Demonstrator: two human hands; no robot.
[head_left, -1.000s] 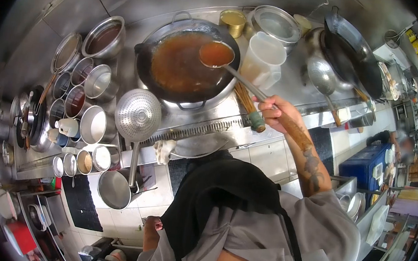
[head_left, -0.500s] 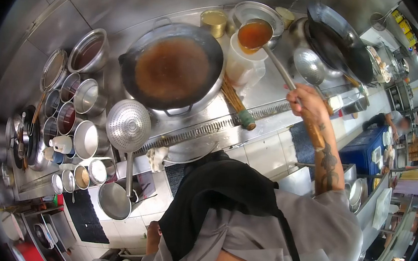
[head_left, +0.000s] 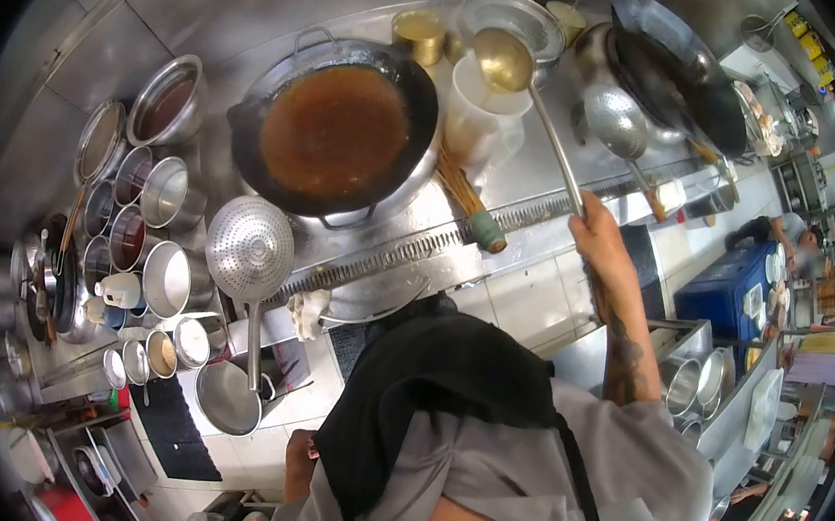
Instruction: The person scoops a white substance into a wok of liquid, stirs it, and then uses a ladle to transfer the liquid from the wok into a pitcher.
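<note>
My right hand (head_left: 598, 230) is wrapped round the long handle of a metal ladle (head_left: 504, 60). The ladle's bowl is tipped over a translucent plastic pitcher (head_left: 479, 116), with only a thin film of liquid in it. To the left, a large wok (head_left: 420, 130) holds brown, soup-like liquid (head_left: 334, 137). My left hand (head_left: 300, 462) hangs low by the black apron, and its fingers are mostly hidden. A bamboo brush (head_left: 473, 211) lies on the counter edge below the pitcher.
A perforated skimmer (head_left: 250, 244) rests left of the wok, near several metal pots (head_left: 177, 283). Another skimmer (head_left: 614, 124) and a second wok (head_left: 671, 84) are at the right. Behind stands a blue cooler (head_left: 726, 295), with another person (head_left: 790, 234) bending beside it.
The ladle was full of brown liquid; now it is tilted and nearly drained above the pitcher. My right hand has lowered a little towards me.
</note>
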